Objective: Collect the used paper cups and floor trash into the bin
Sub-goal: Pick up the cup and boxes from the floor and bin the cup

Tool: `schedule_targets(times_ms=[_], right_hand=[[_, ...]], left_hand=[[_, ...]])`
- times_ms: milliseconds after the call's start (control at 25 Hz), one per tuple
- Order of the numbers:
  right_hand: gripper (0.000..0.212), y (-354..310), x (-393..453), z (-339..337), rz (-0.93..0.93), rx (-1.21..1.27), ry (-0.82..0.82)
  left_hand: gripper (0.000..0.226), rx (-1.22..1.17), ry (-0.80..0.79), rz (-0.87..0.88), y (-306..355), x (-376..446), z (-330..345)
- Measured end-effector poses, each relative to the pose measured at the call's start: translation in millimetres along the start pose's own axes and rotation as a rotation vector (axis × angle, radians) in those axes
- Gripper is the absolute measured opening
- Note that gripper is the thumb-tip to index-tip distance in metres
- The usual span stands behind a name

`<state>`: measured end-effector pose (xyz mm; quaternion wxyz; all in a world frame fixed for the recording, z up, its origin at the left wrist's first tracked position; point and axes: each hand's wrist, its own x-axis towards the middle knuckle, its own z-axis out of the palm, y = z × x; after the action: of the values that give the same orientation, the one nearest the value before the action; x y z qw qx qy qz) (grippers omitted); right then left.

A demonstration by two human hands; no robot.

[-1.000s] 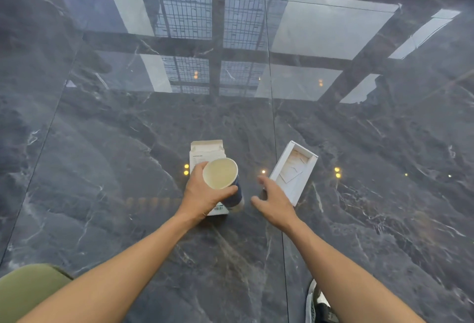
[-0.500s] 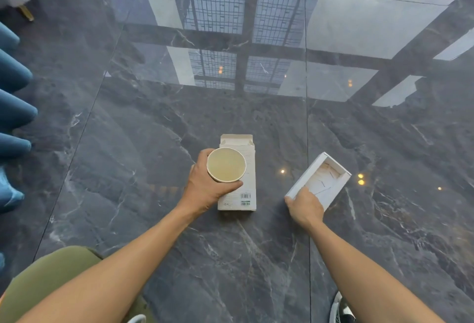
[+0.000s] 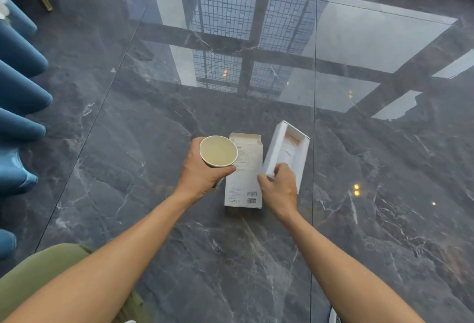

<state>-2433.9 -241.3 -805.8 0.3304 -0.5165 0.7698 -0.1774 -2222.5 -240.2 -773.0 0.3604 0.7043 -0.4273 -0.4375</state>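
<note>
— What's in the left hand (image 3: pixel 198 174)?

— A round cream-coloured paper cup (image 3: pixel 218 151), upright, mouth toward us. The fingers (image 3: pixel 225 170) are wrapped round its wall just below the rim, closed firmly on it. I'd guess it's kept level because there may be dregs inside, though I can't see any liquid for certain.

— And the flat white cardboard carton with the barcode (image 3: pixel 245 176)?

— Lying face up on the dark polished marble floor (image 3: pixel 128 143), directly under and just right of the cup. Nobody is touching it.

— The right hand (image 3: pixel 280 189)?

— Just right of that flat carton, closed on the near end of an open white cardboard tray box (image 3: pixel 287 150). The fingers (image 3: pixel 282 168) curl over the tray's lower edge, thumb on the left side, pinching it. The far end is tipped up off the floor, so the hollow side faces us.

— Why hold it by the end?

— My guess: one hand is taken by the cup, so light card gets pinched at the nearest edge. Maybe the tray goes onto the carton so both lift together.

— Where's the bin?

— Not in sight from here. Left of the carton, well apart, there's only a row of blue padded chair backs (image 3: pixel 20 91), and the person's green trouser knee (image 3: pixel 46 271) nearer us.
</note>
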Motion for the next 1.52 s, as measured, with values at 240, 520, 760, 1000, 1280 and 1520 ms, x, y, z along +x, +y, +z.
schedule_targets(times_ms=[240, 520, 760, 1000, 1280, 1520], right_hand=[[0.026, -17, -27, 37, -0.216, -0.177, -0.169], [0.032, 4, -39, 49, -0.334, -0.396, -0.381], [0.033, 14, -25, 38, -0.376, -0.126, -0.052], [0.057, 24, 16, 37, 0.325, 0.215, -0.235], [0.034, 46, 9, 45, 0.378, 0.317, -0.436], [0.028, 48, 1, 53, 0.408, 0.418, -0.420]], left_hand=[[0.085, -0.019, 0.052, -0.069, -20, -2, -12], [0.091, -0.017, 0.013, -0.112, -44, -1, -15], [0.098, -0.080, -0.082, -0.180, -41, -1, -11], [0.089, -0.189, -0.332, -0.320, -42, -3, -4], [0.073, -0.233, -0.535, -0.469, -47, -11, 9], [0.064, -0.222, -0.567, -0.486, -46, -14, 18]])
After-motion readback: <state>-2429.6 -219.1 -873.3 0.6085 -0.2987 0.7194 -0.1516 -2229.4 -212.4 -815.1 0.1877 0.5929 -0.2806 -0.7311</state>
